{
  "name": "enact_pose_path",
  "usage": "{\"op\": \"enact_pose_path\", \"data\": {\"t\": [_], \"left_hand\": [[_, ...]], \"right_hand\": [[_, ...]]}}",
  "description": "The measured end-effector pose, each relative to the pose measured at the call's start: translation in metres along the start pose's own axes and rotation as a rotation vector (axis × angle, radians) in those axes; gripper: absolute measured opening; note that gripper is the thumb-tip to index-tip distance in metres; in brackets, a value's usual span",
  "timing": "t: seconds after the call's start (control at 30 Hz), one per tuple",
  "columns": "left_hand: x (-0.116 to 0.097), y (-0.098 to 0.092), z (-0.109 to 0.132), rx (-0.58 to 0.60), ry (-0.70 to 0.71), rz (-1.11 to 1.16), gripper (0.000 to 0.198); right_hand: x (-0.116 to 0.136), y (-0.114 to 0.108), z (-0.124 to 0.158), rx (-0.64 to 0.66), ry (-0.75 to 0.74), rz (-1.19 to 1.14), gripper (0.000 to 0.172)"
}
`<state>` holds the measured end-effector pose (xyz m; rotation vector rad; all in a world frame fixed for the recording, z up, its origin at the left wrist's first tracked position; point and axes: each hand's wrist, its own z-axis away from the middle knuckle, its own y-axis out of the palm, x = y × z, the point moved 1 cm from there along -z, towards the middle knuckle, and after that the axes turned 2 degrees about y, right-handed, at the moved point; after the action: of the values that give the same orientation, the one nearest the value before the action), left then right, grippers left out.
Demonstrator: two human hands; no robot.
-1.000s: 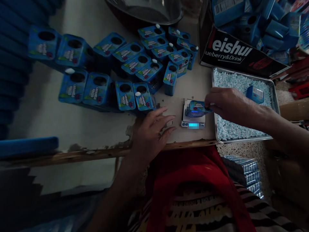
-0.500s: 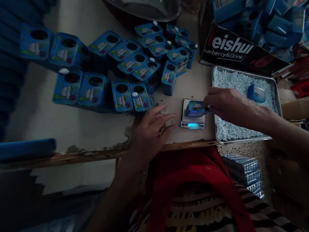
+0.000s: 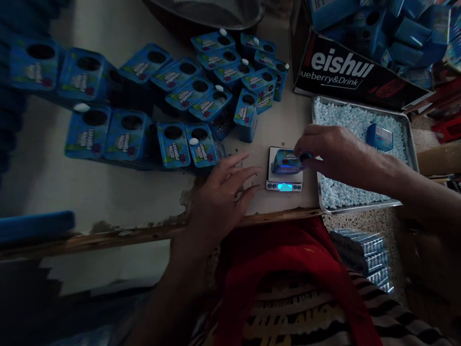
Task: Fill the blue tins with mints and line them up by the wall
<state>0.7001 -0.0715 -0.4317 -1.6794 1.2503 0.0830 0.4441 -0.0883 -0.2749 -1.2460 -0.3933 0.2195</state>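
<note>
A small blue candy box (image 3: 284, 162) with a round hole in its top stands on a digital kitchen scale (image 3: 284, 179) with a lit display. Over the hole end of that box is my right hand (image 3: 326, 146), its fingers bent and drawn together; what they hold, if anything, is hidden. My left hand (image 3: 225, 192) lies by the table's front edge, fingers spread and holding nothing, left of the scale. A metal tray (image 3: 319, 202) of small white and pale-blue candies sits under my right forearm. On those candies lies another blue box (image 3: 380, 137).
Several blue boxes (image 3: 203, 146) with open holes stand at the left and back, some with a white candy on top. A black carton (image 3: 334, 67) full of blue boxes is behind the tray. A large metal bowl (image 3: 216, 17) stands at the back.
The white candy seen at my right fingertips over the box's hole is no longer visible. My right hand has shifted slightly; my left hand keeps its place. The view has turned a little.
</note>
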Motion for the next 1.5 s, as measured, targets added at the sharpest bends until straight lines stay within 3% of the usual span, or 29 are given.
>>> {"op": "enact_pose_path", "data": {"t": [0.1, 0.17, 0.23, 0.37, 0.43, 0.53, 0.6, 0.7, 0.83, 0.93, 1.07, 1.33, 1.5], "left_hand": [[-0.002, -0.002, -0.001, 0.002, -0.008, -0.017, 0.025], [-0.003, -0.003, -0.001, -0.002, -0.019, -0.032, 0.023], [-0.005, -0.004, -0.002, 0.005, -0.029, -0.043, 0.023], [-0.012, -0.007, -0.005, 0.039, -0.041, -0.061, 0.025], [-0.017, -0.01, -0.006, 0.043, -0.032, -0.082, 0.027], [-0.024, -0.015, -0.006, 0.035, -0.028, -0.138, 0.028], [-0.028, -0.017, -0.004, 0.036, -0.04, -0.17, 0.027], [-0.035, -0.016, 0.0, 0.031, -0.061, -0.192, 0.026], [-0.043, -0.015, 0.002, -0.004, -0.07, -0.215, 0.028], [-0.042, -0.015, 0.001, 0.0, -0.088, -0.226, 0.03], [-0.034, -0.011, 0.001, 0.023, -0.08, -0.196, 0.031], [-0.014, -0.013, 0.007, 0.036, -0.093, -0.102, 0.027], [-0.007, -0.018, 0.01, 0.059, -0.118, -0.079, 0.024]], "right_hand": [[-0.021, 0.0, 0.013, -0.13, 0.099, -0.029, 0.027], [-0.047, 0.013, 0.03, -0.143, 0.204, 0.017, 0.022], [-0.073, 0.04, 0.05, -0.047, 0.245, 0.045, 0.021], [-0.1, 0.105, 0.083, 0.006, 0.151, 0.066, 0.059], [-0.101, 0.127, 0.09, -0.036, 0.169, 0.11, 0.053], [-0.102, 0.138, 0.096, -0.054, 0.194, 0.108, 0.03], [-0.109, 0.135, 0.098, -0.094, 0.223, -0.025, 0.019], [-0.128, 0.127, 0.1, -0.206, 0.408, -0.438, 0.014], [-0.142, 0.125, 0.098, -0.188, 0.609, -1.254, 0.022], [-0.141, 0.126, 0.091, -0.146, 0.634, -1.582, 0.035], [-0.128, 0.114, 0.075, -0.125, 0.541, -1.488, 0.036], [-0.055, 0.042, 0.018, -0.148, 0.156, -1.122, 0.016], [-0.037, 0.041, 0.004, -0.213, 0.054, -0.758, 0.008]]}}
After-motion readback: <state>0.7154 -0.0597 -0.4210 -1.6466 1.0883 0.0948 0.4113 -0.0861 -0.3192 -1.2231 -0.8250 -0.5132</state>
